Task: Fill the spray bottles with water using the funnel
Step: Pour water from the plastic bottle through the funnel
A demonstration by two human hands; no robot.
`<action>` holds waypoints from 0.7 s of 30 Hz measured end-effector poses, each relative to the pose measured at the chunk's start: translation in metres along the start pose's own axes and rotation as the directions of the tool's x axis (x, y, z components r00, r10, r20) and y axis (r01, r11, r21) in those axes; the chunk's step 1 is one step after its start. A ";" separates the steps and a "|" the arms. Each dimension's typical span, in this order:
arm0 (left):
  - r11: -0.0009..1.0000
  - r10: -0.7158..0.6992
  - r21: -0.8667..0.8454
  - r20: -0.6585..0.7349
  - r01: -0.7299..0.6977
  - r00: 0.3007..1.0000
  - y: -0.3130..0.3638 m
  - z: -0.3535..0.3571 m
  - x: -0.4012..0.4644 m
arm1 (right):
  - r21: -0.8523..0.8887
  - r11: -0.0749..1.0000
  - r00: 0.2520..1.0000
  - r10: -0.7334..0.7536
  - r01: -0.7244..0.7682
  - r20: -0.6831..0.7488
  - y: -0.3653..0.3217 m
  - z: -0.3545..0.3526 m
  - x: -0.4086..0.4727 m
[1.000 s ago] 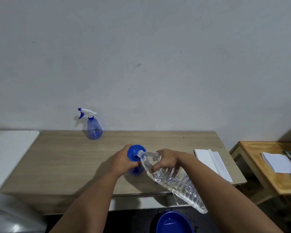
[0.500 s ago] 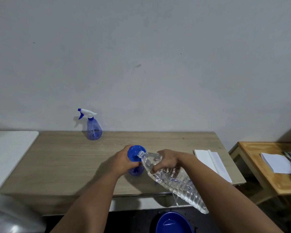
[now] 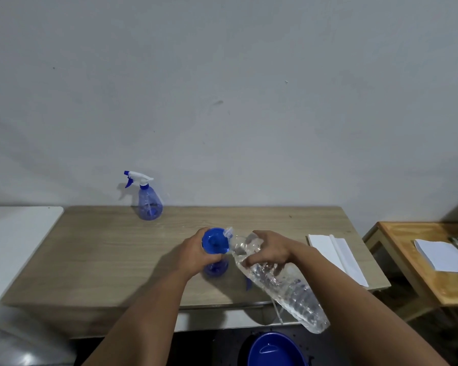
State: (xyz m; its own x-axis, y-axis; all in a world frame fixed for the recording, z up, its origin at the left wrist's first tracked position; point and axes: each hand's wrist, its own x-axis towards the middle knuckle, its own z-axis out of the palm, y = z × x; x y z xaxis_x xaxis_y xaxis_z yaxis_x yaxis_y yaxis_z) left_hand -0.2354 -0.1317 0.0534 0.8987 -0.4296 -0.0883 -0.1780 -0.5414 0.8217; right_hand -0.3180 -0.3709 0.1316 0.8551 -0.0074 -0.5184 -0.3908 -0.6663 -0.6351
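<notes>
Two hands work: the left hand (image 3: pixel 196 253) wraps the funnel (image 3: pixel 214 240) on a spray bottle (image 3: pixel 215 269); the right hand (image 3: pixel 269 249) grips a tilted water bottle (image 3: pixel 283 283), mouth at the funnel.

- No word, brand, number or sign can be read anywhere on the wooden table (image 3: pixel 117 260) or around it.
- The clear water bottle (image 3: pixel 280 281) over the table's front edge carries no label — only ribbed, see-through plastic.
- The spray bottle (image 3: pixel 149 204) at the table's back edge is plain blue with a white head; no print shows.
- The white paper (image 3: pixel 336 254) at the table's right end looks blank.
- Right of the table, the sheet (image 3: pixel 439 253) on the orange side table looks blank too — the dark thing beside it is too small to read.
</notes>
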 end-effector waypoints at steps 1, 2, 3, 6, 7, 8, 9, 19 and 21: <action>1.000 -0.003 0.002 -0.005 0.003 1.000 0.000 0.000 0.000 | 0.031 0.999 0.999 -0.040 0.041 -0.029 0.003 -0.004 0.001; 1.000 -0.008 0.005 -0.008 0.009 1.000 0.000 0.000 0.000 | 0.069 0.994 0.995 -0.079 0.083 -0.062 0.005 -0.007 0.002; 1.000 -0.013 0.011 -0.010 0.013 1.000 -0.001 0.000 0.000 | 0.123 0.986 0.990 -0.097 0.109 -0.101 0.008 -0.011 0.002; 1.000 -0.014 0.014 -0.008 0.014 1.000 -0.002 0.000 0.000 | 0.229 0.957 0.958 -0.117 0.180 -0.261 0.014 -0.026 0.006; 1.000 -0.013 0.015 -0.011 0.014 1.000 -0.003 0.001 0.001 | 0.250 0.944 0.939 -0.128 0.213 -0.318 0.016 -0.031 0.008; 1.000 -0.012 0.013 -0.014 0.012 1.000 -0.003 0.000 0.001 | 0.265 0.934 0.917 -0.127 0.239 -0.379 0.020 -0.036 0.012; 1.000 -0.012 0.015 -0.017 0.012 1.000 -0.003 0.000 0.001 | 0.276 0.923 0.891 -0.128 0.268 -0.436 0.022 -0.041 0.015; 0.999 -0.051 0.004 -0.025 0.052 0.998 -0.009 0.002 0.005 | 0.333 0.887 0.742 -0.016 0.321 -0.671 0.030 -0.060 0.061; 0.998 -0.058 0.000 -0.026 0.058 0.998 -0.009 0.002 0.006 | 0.374 0.863 0.731 0.009 0.339 -0.682 0.032 -0.054 0.067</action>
State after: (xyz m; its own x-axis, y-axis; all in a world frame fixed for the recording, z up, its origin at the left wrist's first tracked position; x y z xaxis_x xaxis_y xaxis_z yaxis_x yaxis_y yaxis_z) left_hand -0.2292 -0.1309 0.0443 0.9174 -0.3790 -0.1212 -0.1257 -0.5650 0.8155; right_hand -0.2551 -0.4331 0.1077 0.8543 -0.5198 0.0060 -0.1749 -0.2983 -0.9383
